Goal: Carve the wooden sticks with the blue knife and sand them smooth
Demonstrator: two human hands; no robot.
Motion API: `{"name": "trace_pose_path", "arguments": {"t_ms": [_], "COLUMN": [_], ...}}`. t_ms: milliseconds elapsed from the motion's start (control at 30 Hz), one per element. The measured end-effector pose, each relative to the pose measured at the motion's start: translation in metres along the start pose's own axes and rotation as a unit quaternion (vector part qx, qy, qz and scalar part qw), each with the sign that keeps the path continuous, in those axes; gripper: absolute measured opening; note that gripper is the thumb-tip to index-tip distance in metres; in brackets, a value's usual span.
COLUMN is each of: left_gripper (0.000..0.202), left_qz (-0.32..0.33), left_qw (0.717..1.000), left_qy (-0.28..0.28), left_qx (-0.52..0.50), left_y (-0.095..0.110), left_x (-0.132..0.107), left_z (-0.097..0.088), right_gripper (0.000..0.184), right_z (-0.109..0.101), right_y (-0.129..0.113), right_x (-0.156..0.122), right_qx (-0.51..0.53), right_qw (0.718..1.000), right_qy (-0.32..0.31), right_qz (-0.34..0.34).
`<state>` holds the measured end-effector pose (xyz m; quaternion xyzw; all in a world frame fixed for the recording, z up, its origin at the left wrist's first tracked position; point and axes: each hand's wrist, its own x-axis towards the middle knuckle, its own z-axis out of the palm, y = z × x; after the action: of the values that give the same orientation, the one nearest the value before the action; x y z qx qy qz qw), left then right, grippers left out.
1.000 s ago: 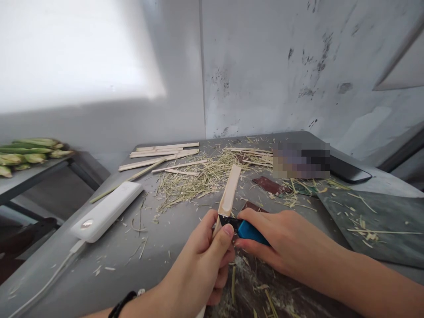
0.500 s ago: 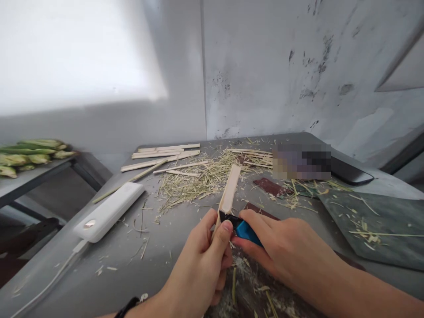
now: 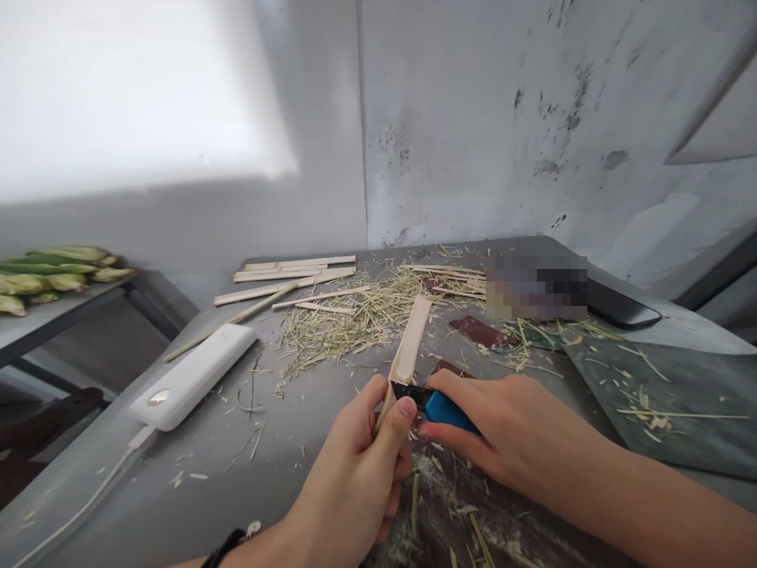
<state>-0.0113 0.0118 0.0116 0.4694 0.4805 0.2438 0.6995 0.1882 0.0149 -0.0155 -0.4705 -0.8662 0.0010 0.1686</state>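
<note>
One knife [image 3: 446, 410], one power bank [image 3: 192, 377] (white)

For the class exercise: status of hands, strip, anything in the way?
Left hand shut on wood strip. Right hand holds blue knife, blade at strip. Shavings scattered beyond.

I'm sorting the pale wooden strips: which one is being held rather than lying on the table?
The strip tilted up from the left hand, with the blue-handled knife in the right hand against it. The other strips lie flat far across the table.
</note>
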Motion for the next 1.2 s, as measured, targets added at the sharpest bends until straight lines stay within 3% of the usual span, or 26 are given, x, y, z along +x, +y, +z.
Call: {"name": "trace_pose_path", "arguments": {"t_ms": [167, 333, 467, 733, 900, 1200], "left_gripper": [0.045, 0.05, 0.048, 0.039, 0.032, 0.04], "left_qz": [0.006, -0.014, -0.016, 0.049, 0.076, 0.048], "left_qw": [1.0, 1.0, 0.999, 0.994, 0.994, 0.993], "left_qy": [0.02, -0.021, -0.029, -0.099, -0.061, -0.004], "left_qx": [0.009, -0.012, -0.028, -0.018, 0.041, 0.11], "left_y": [0.0, -0.001, -0.001, -0.001, -0.002, 0.0], "left_x": [-0.002, 0.0, 0.001, -0.001, 0.001, -0.005], "left_z": [0.003, 0.001, -0.004, -0.008, -0.005, -0.001], "right_gripper": [0.039, 0.044, 0.044, 0.042, 0.034, 0.027], "right_z": [0.003, -0.006, -0.01, -0.012, -0.015, -0.018], "right_y": [0.002, 0.012, 0.017, 0.014, 0.007, -0.007], "right_x": [0.002, 0.006, 0.005, 0.003, -0.001, -0.001], "right_qx": [-0.056, -0.071, -0.035, -0.01, -0.051, -0.17], "right_qw": [0.996, 0.992, 0.996, 0.999, 0.998, 0.983], "right_qy": [0.062, 0.096, 0.07, 0.023, 0.043, 0.067], "right_qz": [-0.024, -0.034, -0.049, -0.024, -0.021, -0.029]}}
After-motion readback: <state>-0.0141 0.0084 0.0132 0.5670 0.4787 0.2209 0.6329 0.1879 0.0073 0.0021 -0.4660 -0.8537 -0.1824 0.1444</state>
